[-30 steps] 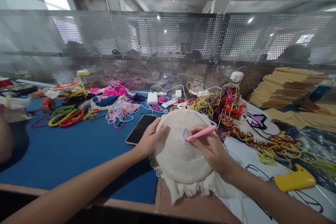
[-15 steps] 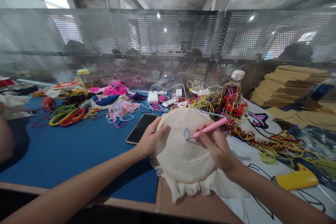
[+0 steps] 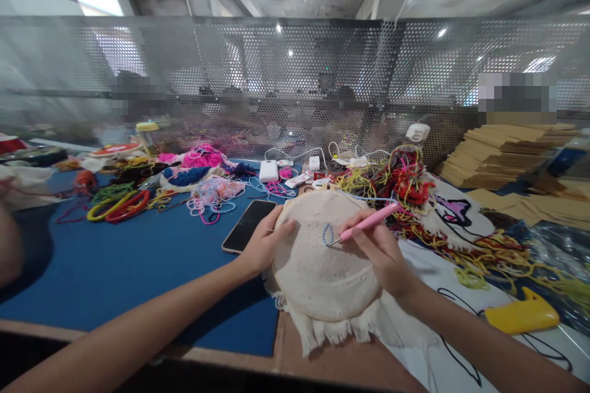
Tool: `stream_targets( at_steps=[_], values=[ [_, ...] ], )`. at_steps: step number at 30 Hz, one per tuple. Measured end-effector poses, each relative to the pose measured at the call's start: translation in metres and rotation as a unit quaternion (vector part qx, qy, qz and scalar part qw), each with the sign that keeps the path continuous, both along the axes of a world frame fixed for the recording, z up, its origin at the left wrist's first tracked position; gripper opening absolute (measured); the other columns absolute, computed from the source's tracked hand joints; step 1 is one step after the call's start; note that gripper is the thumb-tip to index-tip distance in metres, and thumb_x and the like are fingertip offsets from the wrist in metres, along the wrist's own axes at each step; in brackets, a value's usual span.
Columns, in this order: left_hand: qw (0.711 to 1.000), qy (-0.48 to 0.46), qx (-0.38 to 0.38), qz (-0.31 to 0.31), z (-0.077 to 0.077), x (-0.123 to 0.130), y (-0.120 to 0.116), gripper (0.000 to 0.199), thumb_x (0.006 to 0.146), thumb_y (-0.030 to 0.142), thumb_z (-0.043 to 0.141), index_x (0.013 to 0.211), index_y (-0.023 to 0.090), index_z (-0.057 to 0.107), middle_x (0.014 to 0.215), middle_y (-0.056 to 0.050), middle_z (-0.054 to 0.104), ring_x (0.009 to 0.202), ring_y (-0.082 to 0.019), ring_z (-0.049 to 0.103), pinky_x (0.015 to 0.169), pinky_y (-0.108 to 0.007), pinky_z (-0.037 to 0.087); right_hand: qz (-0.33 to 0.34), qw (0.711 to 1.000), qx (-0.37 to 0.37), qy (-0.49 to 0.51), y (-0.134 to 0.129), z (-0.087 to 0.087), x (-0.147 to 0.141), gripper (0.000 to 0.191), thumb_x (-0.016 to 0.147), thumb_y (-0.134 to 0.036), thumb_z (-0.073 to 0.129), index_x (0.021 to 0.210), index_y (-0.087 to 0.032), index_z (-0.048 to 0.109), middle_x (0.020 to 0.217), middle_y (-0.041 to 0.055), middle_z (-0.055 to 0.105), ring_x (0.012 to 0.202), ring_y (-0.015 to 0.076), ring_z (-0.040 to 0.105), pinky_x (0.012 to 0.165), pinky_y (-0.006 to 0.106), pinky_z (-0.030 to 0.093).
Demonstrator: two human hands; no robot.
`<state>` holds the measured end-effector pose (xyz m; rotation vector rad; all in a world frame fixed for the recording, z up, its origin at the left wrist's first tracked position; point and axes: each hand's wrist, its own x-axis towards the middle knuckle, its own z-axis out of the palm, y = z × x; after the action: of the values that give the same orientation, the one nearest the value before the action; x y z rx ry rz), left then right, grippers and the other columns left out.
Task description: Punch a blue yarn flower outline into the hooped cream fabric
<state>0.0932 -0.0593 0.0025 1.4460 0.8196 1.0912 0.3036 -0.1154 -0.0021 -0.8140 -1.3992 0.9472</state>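
A round hoop stretched with cream cloth (image 3: 322,282) is tilted at the table's front edge, its frayed fringe hanging below. My left hand (image 3: 267,241) grips the hoop's left rim, thumb on top of the cloth and other fingers hidden behind. Between the fingers and thumb of my right hand (image 3: 375,249) is a pink punch needle (image 3: 371,221). Its metal tip touches the cloth at the bottom of a small blue stitched loop (image 3: 327,234). Light blue yarn (image 3: 364,198) runs from the pen's back end across the hoop's top.
A phone (image 3: 249,225) lies left of the hoop. Yarn heaps (image 3: 410,181) and brown envelopes (image 3: 498,150) are behind and to the right. A yellow tool (image 3: 523,314) lies at the right. Another person's arm (image 3: 9,239) shows at the left edge, beyond scissors (image 3: 126,206).
My right hand has shifted slightly, and the pink punch needle's back end sits a little lower and further left. My left hand and the hoop look unchanged.
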Motion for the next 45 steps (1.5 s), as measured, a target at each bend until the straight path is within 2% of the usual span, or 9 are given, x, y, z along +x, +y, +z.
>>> stream_targets(
  at_steps=[11, 15, 18, 23, 29, 33, 35, 41, 45],
  values=[
    [1.0, -0.006, -0.011, -0.005, 0.0018, 0.0005, -0.0014, 0.028, 0.076, 0.039, 0.062, 0.095, 0.018, 0.058, 0.084, -0.001, 0.061, 0.073, -0.015, 0.054, 0.064, -0.024, 0.042, -0.009, 0.998, -0.012, -0.059, 0.0024, 0.0033, 0.003, 0.014, 0.087, -0.034, 0.054, 0.09, -0.02, 0.05, 0.084, 0.0028, 0.059, 0.075, 0.0132, 0.058, 0.065, 0.026, 0.05],
    [1.0, 0.003, -0.012, -0.001, 0.0018, 0.001, -0.0008, 0.028, 0.076, 0.039, 0.062, 0.094, 0.018, 0.058, 0.081, 0.0, 0.06, 0.07, -0.014, 0.053, 0.061, -0.023, 0.041, 0.004, 0.998, -0.036, -0.05, 0.0029, 0.0048, 0.0019, 0.017, 0.084, -0.031, 0.058, 0.093, -0.021, 0.047, 0.087, 0.0026, 0.062, 0.08, 0.0136, 0.061, 0.07, 0.027, 0.051],
    [1.0, 0.002, -0.001, -0.005, 0.0014, 0.0013, -0.0004, 0.025, 0.078, 0.038, 0.06, 0.093, 0.018, 0.057, 0.08, 0.0, 0.059, 0.071, -0.013, 0.052, 0.063, -0.022, 0.041, 0.006, 0.998, -0.043, -0.048, 0.0037, 0.0048, 0.0006, 0.018, 0.08, -0.031, 0.063, 0.091, -0.02, 0.054, 0.085, 0.0027, 0.064, 0.079, 0.0143, 0.061, 0.07, 0.029, 0.052],
    [1.0, -0.003, -0.005, -0.012, 0.0029, 0.0015, -0.0017, 0.025, 0.079, 0.038, 0.059, 0.093, 0.018, 0.056, 0.081, 0.0, 0.058, 0.073, -0.014, 0.052, 0.065, -0.022, 0.041, 0.005, 0.995, -0.063, -0.082, 0.0031, 0.0055, 0.001, 0.016, 0.079, -0.032, 0.064, 0.091, -0.021, 0.065, 0.085, 0.0029, 0.066, 0.07, 0.0132, 0.06, 0.059, 0.026, 0.05],
    [1.0, 0.015, 0.002, -0.007, 0.0025, 0.0015, -0.0017, 0.029, 0.079, 0.039, 0.059, 0.098, 0.017, 0.056, 0.08, 0.001, 0.057, 0.07, -0.013, 0.05, 0.061, -0.021, 0.039, 0.039, 0.996, -0.059, -0.059, 0.0025, 0.0045, -0.0005, 0.016, 0.086, -0.032, 0.055, 0.097, -0.022, 0.06, 0.091, 0.004, 0.064, 0.075, 0.0125, 0.06, 0.065, 0.027, 0.05],
    [0.999, 0.028, 0.022, -0.004, -0.0003, -0.0009, -0.0002, 0.028, 0.081, 0.04, 0.057, 0.097, 0.017, 0.056, 0.083, 0.0, 0.056, 0.073, -0.013, 0.049, 0.062, -0.021, 0.039, 0.018, 0.997, -0.035, -0.067, 0.0032, 0.0025, -0.0033, 0.012, 0.08, -0.03, 0.062, 0.089, -0.021, 0.06, 0.089, 0.0031, 0.061, 0.074, 0.0127, 0.058, 0.062, 0.025, 0.049],
    [0.999, 0.033, 0.034, -0.005, -0.001, -0.0021, 0.0003, 0.028, 0.081, 0.04, 0.056, 0.098, 0.017, 0.056, 0.087, -0.001, 0.057, 0.077, -0.015, 0.05, 0.066, -0.022, 0.04, -0.001, 0.996, -0.011, -0.088, 0.0027, 0.0024, -0.0036, 0.011, 0.08, -0.029, 0.063, 0.087, -0.021, 0.061, 0.09, 0.0035, 0.06, 0.077, 0.014, 0.059, 0.067, 0.027, 0.05],
    [0.998, 0.038, 0.051, -0.007, 0.0001, -0.0027, -0.0008, 0.027, 0.082, 0.038, 0.055, 0.098, 0.017, 0.056, 0.086, -0.001, 0.056, 0.076, -0.014, 0.048, 0.066, -0.021, 0.039, -0.017, 0.993, -0.004, -0.121, -0.0003, 0.0033, -0.0003, 0.025, 0.084, -0.029, 0.058, 0.107, -0.021, 0.054, 0.095, 0.006, 0.06, 0.087, 0.0179, 0.06, 0.078, 0.034, 0.052],
    [0.998, 0.038, 0.052, -0.007, 0.0008, -0.0024, -0.0012, 0.025, 0.083, 0.037, 0.055, 0.097, 0.017, 0.056, 0.083, 0.0, 0.055, 0.074, -0.013, 0.047, 0.065, -0.021, 0.038, 0.013, 0.996, -0.002, -0.093, -0.0012, 0.0046, 0.0009, 0.022, 0.087, -0.028, 0.054, 0.107, -0.022, 0.049, 0.095, 0.0048, 0.057, 0.088, 0.0163, 0.058, 0.078, 0.032, 0.05]
  ],
)
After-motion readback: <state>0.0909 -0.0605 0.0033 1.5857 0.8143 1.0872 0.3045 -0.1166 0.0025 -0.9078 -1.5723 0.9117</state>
